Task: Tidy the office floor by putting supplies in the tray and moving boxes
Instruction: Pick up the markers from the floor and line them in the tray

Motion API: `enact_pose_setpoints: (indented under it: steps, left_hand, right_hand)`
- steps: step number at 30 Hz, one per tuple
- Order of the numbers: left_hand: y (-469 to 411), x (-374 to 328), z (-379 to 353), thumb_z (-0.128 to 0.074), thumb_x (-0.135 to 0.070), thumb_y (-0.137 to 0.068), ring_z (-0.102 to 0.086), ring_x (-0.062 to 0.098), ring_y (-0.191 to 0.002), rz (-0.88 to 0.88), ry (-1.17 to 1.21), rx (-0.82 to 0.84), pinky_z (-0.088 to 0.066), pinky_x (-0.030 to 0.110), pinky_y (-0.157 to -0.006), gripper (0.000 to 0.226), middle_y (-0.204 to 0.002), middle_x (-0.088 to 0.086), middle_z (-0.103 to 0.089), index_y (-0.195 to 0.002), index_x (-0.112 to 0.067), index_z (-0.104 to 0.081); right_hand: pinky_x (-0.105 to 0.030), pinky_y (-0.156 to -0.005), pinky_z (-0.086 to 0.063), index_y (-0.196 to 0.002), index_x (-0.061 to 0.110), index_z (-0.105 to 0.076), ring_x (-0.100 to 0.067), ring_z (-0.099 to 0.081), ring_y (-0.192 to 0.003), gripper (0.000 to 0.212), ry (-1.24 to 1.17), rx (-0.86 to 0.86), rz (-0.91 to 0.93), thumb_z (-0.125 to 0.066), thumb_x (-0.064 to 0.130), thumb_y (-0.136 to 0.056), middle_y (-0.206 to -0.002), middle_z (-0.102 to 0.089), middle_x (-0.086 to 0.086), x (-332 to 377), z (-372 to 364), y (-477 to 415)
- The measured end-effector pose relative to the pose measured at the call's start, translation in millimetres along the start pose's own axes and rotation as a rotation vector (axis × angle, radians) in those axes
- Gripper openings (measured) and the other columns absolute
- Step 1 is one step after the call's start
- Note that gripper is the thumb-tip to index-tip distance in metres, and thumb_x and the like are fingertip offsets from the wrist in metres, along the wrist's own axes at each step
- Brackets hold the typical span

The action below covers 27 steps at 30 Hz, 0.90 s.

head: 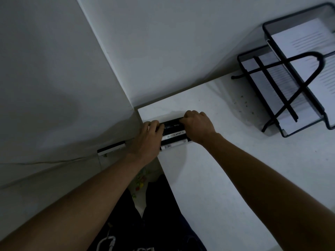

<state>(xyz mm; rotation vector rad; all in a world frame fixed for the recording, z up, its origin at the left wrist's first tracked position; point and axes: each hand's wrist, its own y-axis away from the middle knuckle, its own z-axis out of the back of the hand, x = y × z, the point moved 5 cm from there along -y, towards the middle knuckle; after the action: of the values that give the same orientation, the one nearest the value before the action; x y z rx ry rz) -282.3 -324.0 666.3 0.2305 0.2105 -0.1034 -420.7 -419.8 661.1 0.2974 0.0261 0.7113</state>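
Between the two hands, at the far left corner of the white desk (pixel 217 169), lies a small bundle of markers (pixel 173 132), black and white barrels packed side by side, one white label reading "COLOR". The left hand (pixel 150 136) grips the bundle's left end, fingers curled over the top of it right at the desk's edge. The right hand (pixel 196 126) grips the right end, knuckles up and fingers folded down over the far side of the markers. Both forearms reach forward from the bottom of the view, and the markers rest on the desk surface. Well to the right of the right hand and farther back stands a black wire-mesh letter tray (pixel 293 133) with two tiers, and printed sheets of paper (pixel 301 38) lie in it. The tray is well apart from the markers. Beyond the hands rises a plain white wall (pixel 163 51) that meets the desk's back edge. Below and to the left of the left hand, down on the floor by the wall, lies a slim black-and-white object (pixel 111 148), too dim to name. Beneath the forearms show the person's dark trousers (pixel 159 214).
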Motion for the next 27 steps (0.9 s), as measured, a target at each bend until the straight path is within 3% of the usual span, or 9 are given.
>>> enact_pose_setpoints:
  steps: [2,4,10,15,21,27]
  left_hand:
    - [3,0,1,-0.073,-0.014,-0.076,-0.058,0.029,-0.093,-0.033,-0.082,-0.025,-0.048,0.037,-0.068,0.043,-0.105,0.013,-0.06,-0.117,-0.002,-0.062]
    - [4,1,-3,-0.062,-0.022,-0.087,-0.056,0.03,-0.099,-0.053,-0.094,-0.026,-0.043,0.038,-0.078,0.035,-0.108,0.013,-0.06,-0.116,-0.003,-0.061]
    - [-1,3,-8,-0.037,-0.043,-0.096,-0.043,0.026,-0.114,0.018,-0.076,0.02,-0.029,0.042,-0.091,0.046,-0.123,0.008,-0.051,-0.122,-0.009,-0.055]
    - [5,5,2,-0.041,-0.038,-0.095,-0.047,0.024,-0.111,0.006,-0.049,-0.063,-0.029,0.04,-0.087,0.036,-0.119,0.004,-0.054,-0.118,-0.014,-0.058]
    - [26,8,6,-0.041,-0.032,-0.096,-0.045,0.024,-0.116,-0.028,0.066,-0.031,-0.031,0.04,-0.09,0.033,-0.126,0.002,-0.053,-0.115,-0.016,-0.062]
    - [54,23,26,-0.045,-0.025,-0.095,-0.049,0.027,-0.109,0.033,0.196,-0.101,-0.037,0.04,-0.086,0.026,-0.121,0.005,-0.053,-0.114,-0.016,-0.06]
  right_hand:
    - [-0.038,-0.09,-0.043,-0.111,0.021,-0.065,-0.023,-0.056,-0.101,0.029,0.022,-0.015,-0.021,-0.068,0.024,-0.082,-0.107,-0.061,-0.004,1,0,0]
    - [-0.038,-0.091,-0.044,-0.111,0.019,-0.064,-0.023,-0.057,-0.101,0.028,0.007,-0.042,-0.027,-0.066,0.023,-0.084,-0.107,-0.061,-0.005,1,1,1]
    - [-0.038,-0.096,-0.034,-0.117,0.021,-0.061,-0.022,-0.053,-0.109,0.028,-0.123,-0.084,0.038,-0.054,0.033,-0.093,-0.118,-0.06,-0.002,0,-1,12]
    - [-0.04,-0.1,-0.03,-0.122,0.023,-0.059,-0.024,-0.047,-0.115,0.04,-0.172,-0.115,-0.004,-0.059,0.044,-0.088,-0.123,-0.055,-0.005,-3,-2,23]
    - [-0.035,-0.085,-0.028,-0.102,0.022,-0.068,-0.023,-0.052,-0.098,0.018,-0.234,-0.161,-0.125,-0.055,0.03,-0.092,-0.107,-0.063,-0.004,8,-5,29]
    - [-0.037,-0.086,-0.032,-0.103,0.019,-0.066,-0.023,-0.055,-0.095,0.02,-0.355,-0.24,-0.3,-0.051,0.026,-0.094,-0.102,-0.064,-0.004,20,3,43]
